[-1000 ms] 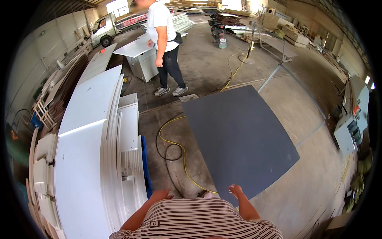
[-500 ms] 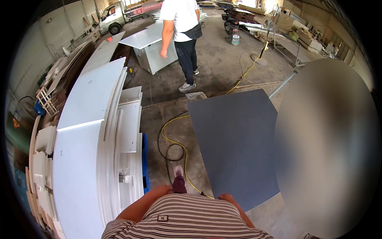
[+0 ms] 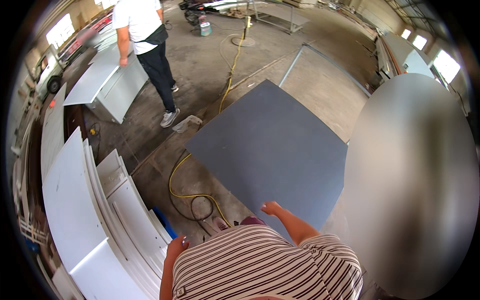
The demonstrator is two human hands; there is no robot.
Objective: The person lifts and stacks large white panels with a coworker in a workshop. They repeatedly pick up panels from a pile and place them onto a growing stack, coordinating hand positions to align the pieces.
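A large dark grey panel [image 3: 272, 145] lies flat on the concrete floor in front of me. My right hand [image 3: 271, 208] hovers at its near edge, fingers loosely spread, holding nothing. My left hand [image 3: 178, 246] hangs by my side with fingers curled, near the stacked white panels [image 3: 95, 210] at lower left; nothing is in it. My striped shirt fills the bottom of the view and hides my forearms.
A yellow hose [image 3: 192, 195] loops on the floor beside the grey panel. Another person [image 3: 147, 45] in a white shirt stands by a white cabinet part [image 3: 107, 82] at upper left. A blurred oval [image 3: 415, 185] covers the right side.
The view has swung right and the grey panel looks nearer. My right hand has come out to the panel's near edge. The other person now stands further left.
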